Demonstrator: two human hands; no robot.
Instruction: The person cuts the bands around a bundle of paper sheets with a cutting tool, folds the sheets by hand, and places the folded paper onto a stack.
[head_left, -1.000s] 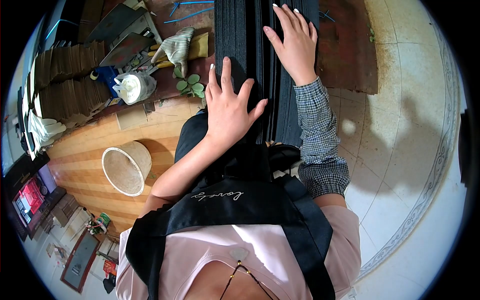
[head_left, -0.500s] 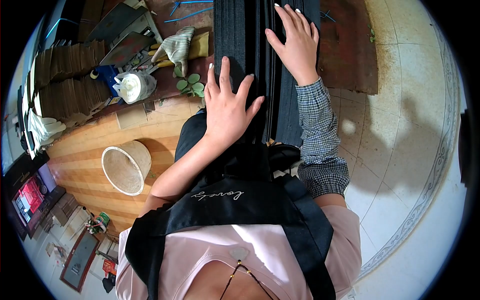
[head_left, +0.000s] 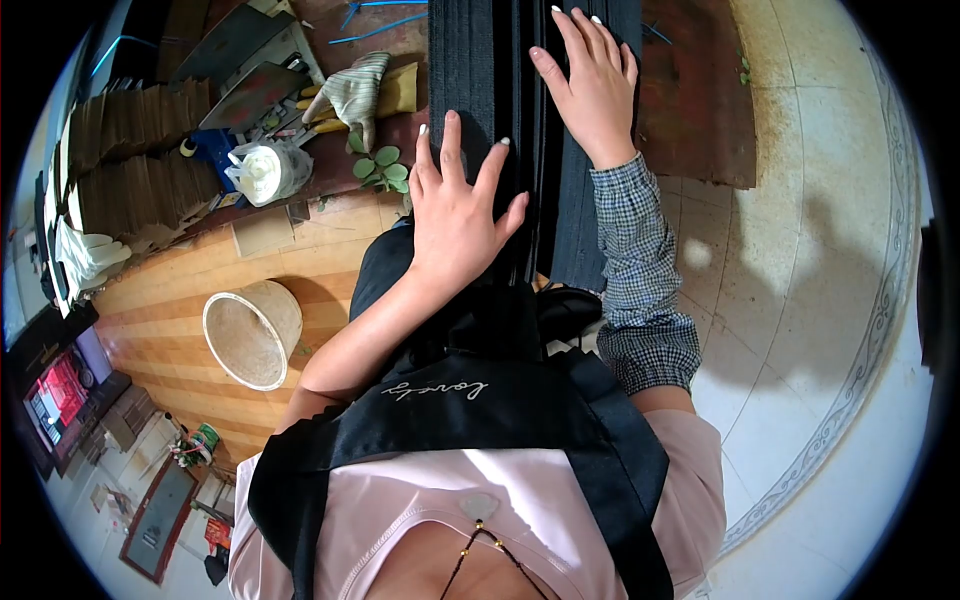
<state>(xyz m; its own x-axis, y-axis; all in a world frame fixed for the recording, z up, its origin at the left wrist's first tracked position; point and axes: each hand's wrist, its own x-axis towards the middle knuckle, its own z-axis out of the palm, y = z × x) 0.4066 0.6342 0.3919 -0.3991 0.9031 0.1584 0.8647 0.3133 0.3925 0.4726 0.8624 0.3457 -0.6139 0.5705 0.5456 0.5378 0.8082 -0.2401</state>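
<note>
Long black ribbed strips (head_left: 520, 110), which look like fabric or webbing, run side by side away from my lap over the table. On their left portion lies my left hand (head_left: 458, 205), palm down with the fingers spread. Farther up, my right hand (head_left: 597, 95) rests flat on the right portion, its fingers stretched toward the far end and its thumb apart. Neither hand is wrapped around anything. A checked sleeve cover (head_left: 640, 250) covers my right forearm. The strips' far end is cut off by the top of the view.
The brown table (head_left: 695, 110) carries a striped glove (head_left: 355, 92), a white tub in plastic (head_left: 262, 175), a leafy sprig (head_left: 383, 170) and blue ties (head_left: 375, 35). Stacks of brown pieces (head_left: 140, 150) stand left. A white bucket (head_left: 253, 335) is on the floor, left of me.
Both hands stay almost where they were on the black strips. The left hand's fingers shift very slightly, with its index finger a little higher.
</note>
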